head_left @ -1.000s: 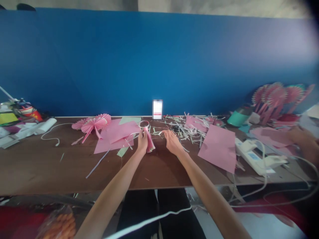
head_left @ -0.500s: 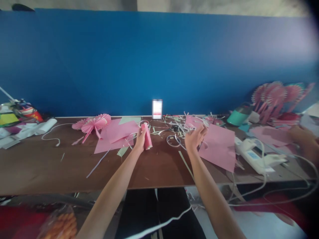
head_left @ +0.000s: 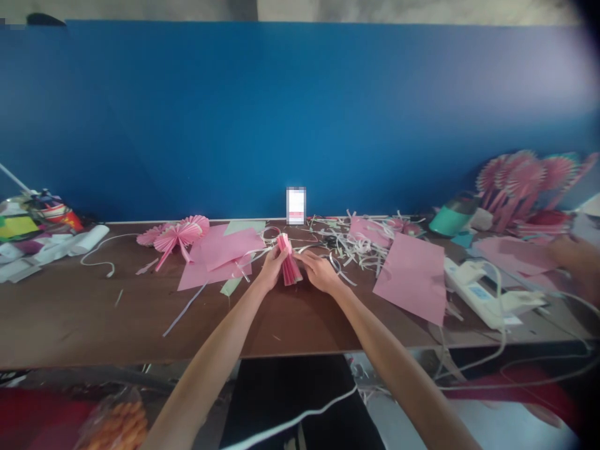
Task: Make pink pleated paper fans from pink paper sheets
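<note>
Right hand returned to the pleated pink paper at twelve o'clock.
My left hand (head_left: 272, 267) is clamped on the pleated pink paper (head_left: 289, 265), held upright, lower folds spread. My right hand (head_left: 319, 270), half a second ago over the loose pink sheet (head_left: 412, 278) at two o'clock, is now just beside its right edge; whether it grips anything, I cannot tell. I judge both hands are again available to the pleats.

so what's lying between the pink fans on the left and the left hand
In the head view, overlapping pink sheets lie between the pink fans and the left hand, with some pale strips nearer the hand.
</note>
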Motion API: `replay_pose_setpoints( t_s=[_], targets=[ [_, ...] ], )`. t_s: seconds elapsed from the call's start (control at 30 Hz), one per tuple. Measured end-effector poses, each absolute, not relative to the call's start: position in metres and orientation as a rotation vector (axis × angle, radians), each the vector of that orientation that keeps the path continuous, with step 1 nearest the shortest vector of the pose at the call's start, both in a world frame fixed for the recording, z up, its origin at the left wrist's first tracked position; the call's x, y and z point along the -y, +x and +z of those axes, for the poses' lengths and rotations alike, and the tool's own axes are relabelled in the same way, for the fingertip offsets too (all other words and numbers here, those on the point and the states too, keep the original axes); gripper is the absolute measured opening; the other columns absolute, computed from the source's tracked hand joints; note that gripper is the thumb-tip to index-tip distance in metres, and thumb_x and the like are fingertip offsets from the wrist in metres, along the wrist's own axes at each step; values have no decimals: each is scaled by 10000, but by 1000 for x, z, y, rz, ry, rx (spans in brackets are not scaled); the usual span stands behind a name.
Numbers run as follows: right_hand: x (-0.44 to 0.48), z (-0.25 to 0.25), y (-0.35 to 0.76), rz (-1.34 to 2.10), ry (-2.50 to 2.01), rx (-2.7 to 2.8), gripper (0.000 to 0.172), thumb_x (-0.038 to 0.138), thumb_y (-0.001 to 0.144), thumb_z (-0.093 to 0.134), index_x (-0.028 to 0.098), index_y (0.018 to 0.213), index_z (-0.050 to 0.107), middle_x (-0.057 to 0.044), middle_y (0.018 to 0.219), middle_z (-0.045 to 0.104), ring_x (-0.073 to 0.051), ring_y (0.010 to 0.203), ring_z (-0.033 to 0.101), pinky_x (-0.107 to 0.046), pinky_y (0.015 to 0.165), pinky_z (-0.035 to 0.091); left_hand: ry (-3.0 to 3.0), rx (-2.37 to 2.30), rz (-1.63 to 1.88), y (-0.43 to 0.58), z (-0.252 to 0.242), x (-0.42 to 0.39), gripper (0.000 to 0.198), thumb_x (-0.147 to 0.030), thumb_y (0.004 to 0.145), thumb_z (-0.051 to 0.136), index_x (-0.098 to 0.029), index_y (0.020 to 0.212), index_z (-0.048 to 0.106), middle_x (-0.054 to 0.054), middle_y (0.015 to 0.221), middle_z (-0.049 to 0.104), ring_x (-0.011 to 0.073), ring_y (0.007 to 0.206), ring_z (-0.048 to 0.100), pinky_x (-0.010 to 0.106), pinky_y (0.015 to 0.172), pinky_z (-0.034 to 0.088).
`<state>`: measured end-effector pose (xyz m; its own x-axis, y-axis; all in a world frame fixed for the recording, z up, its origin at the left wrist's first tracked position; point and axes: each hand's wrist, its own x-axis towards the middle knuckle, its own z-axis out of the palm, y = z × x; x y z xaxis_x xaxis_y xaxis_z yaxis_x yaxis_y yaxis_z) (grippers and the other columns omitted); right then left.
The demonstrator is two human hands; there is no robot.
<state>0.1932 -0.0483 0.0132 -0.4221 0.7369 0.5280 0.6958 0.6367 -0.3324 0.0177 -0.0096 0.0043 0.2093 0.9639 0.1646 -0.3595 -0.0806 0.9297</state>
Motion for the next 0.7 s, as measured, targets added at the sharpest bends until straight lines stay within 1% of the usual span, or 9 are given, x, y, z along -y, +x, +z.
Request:
replay_pose_setpoints(
  t_s=[0.07, 0.1, 0.23, 0.3, 0.37, 0.43, 0.5, 0.63, 0.7],
  targets=[
    [45, 10, 194, 117, -1084, 2195, 494, 45, 852, 378, 281, 1243, 567, -42, 1085, 624, -158, 898, 612, -252, 744, 487, 1174, -745, 1251, 18, 4, 10, 407, -465, 747, 692, -169, 1017, 617, 23, 873, 638, 145, 814, 587, 265, 786, 445],
    [43, 9, 195, 145, -1068, 2166, 463, 51, 851, 383, 270, 1203, 590, -46, 1074, 628, -162, 904, 610, -260, 751, 486, 1189, -761, 1234, 19, 4, 10, 405, -471, 754, 682, -168, 1016, 619, 20, 850, 635, 141, 794, 585, 260, 769, 446],
    [44, 12, 193, 298, -1059, 1924, 244, 190, 889, 441, 211, 1077, 596, -46, 940, 651, -169, 796, 607, -274, 706, 468, 1210, -797, 1096, 19, 5, 14, 431, -517, 780, 631, -177, 1042, 605, -7, 704, 578, 114, 605, 548, 241, 601, 438],
    [45, 14, 192, 378, -1069, 1824, 189, 271, 902, 459, 202, 1019, 589, -30, 858, 646, -158, 717, 589, -265, 668, 451, 1216, -776, 1018, 21, 7, 19, 426, -534, 787, 613, -173, 1012, 598, -10, 676, 552, 105, 546, 526, 232, 534, 419],
    [44, 14, 192, 453, -1086, 1734, 210, 349, 917, 448, 200, 920, 596, -17, 780, 629, -150, 670, 568, -257, 643, 438, 1225, -736, 946, 23, 10, 24, 414, -537, 793, 603, -166, 975, 593, -2, 682, 551, 102, 534, 523, 227, 506, 410],
    [42, 12, 192, 532, -1114, 1611, 289, 426, 916, 439, 198, 816, 586, -8, 704, 602, -143, 629, 550, -250, 610, 432, 1239, -714, 882, 25, 13, 29, 406, -538, 800, 594, -169, 971, 592, 2, 675, 553, 103, 529, 519, 223, 491, 401],
    [38, 10, 192, 624, -1126, 1491, 338, 487, 896, 453, 198, 765, 571, 0, 656, 582, -138, 591, 537, -243, 565, 425, 1259, -717, 843, 26, 15, 32, 403, -544, 809, 580, -171, 961, 594, 3, 657, 550, 105, 522, 515, 222, 482, 392],
    [34, 9, 194, 743, -1077, 1418, 341, 527, 818, 560, 189, 803, 606, -4, 675, 601, -134, 589, 530, -234, 528, 409, 1277, -704, 814, 26, 17, 34, 389, -549, 814, 574, -165, 879, 578, 2, 656, 540, 100, 519, 508, 225, 481, 390],
    [34, 10, 196, 819, -1055, 1395, 346, 524, 781, 606, 183, 831, 639, 0, 664, 591, -120, 553, 490, -227, 487, 366, 1271, -670, 809, 26, 18, 34, 382, -542, 818, 572, -161, 839, 559, 0, 664, 529, 93, 518, 502, 222, 481, 389]
  ],
)
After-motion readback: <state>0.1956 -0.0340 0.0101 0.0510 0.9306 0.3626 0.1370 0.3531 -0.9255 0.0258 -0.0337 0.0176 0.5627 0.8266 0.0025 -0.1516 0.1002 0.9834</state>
